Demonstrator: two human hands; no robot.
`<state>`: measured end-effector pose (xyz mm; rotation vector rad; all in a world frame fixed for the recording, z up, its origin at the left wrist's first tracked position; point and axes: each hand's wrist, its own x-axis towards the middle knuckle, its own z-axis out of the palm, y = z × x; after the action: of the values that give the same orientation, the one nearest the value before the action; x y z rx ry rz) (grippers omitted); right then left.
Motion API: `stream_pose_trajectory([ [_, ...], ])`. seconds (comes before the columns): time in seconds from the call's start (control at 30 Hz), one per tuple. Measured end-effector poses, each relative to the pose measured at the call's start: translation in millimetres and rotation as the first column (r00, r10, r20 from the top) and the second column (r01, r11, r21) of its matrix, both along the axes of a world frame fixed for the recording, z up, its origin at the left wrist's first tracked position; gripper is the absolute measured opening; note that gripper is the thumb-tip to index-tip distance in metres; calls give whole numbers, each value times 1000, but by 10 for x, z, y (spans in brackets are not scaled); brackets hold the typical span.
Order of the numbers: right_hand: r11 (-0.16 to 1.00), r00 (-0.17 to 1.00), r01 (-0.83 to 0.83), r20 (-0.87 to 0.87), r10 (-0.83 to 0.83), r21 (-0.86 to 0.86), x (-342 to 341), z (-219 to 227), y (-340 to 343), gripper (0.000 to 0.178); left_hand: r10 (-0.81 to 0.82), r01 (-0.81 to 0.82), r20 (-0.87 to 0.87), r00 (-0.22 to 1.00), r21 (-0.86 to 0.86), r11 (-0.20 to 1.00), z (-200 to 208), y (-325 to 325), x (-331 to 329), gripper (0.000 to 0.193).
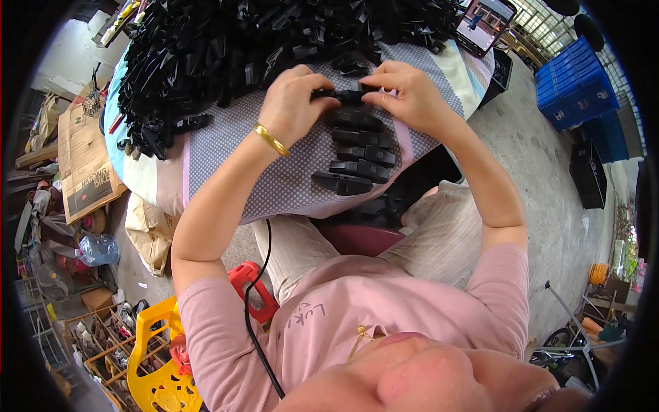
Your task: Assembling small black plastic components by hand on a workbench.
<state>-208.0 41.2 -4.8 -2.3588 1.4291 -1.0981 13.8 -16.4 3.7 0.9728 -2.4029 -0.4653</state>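
Note:
My left hand (294, 103) and my right hand (406, 96) meet over the table, each pinching one end of a small black plastic part (347, 97). Just toward me from it, several similar black plastic parts (362, 154) lie crosswise in a column on the dotted tablecloth (240, 168). The closest of them (341, 183) sits slightly askew near the cloth's front edge. Beyond my hands spreads a large heap of black plastic parts (226, 51), piled over the far side of the table. My fingers partly cover the held part, so its exact kind is unclear.
A phone (484, 26) stands at the table's far right. Below the front edge, a black container (427, 177) sits by my lap. Blue crates (575, 84) and a black crate (587, 175) are on the right floor; cardboard (84, 161) and a yellow chair (147, 364) are left.

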Motion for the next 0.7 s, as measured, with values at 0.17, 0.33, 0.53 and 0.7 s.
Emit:
stream_pose_trajectory([
  [0.17, 998, 991, -23, -132, 16, -51, -1, 114, 34, 24, 0, 3, -79, 997, 41, 999, 15, -6, 43, 22],
  [0.33, 998, 984, -29, -175, 18, -64, 61, 80, 1, 24, -14, 22, -90, 996, 91, 996, 28, -15, 49, 19],
  [0.53, 985, 990, -129, -74, 120, -118, 123, -2, -108, 25, -126, 123, -50, 991, -49, 991, 17, 2, 12, 18],
  [0.7, 955, 975, -216, 86, 203, 202, 84, 116, -140, 25, -158, 166, -70, 985, 125, 978, 156, -112, 85, 20],
])
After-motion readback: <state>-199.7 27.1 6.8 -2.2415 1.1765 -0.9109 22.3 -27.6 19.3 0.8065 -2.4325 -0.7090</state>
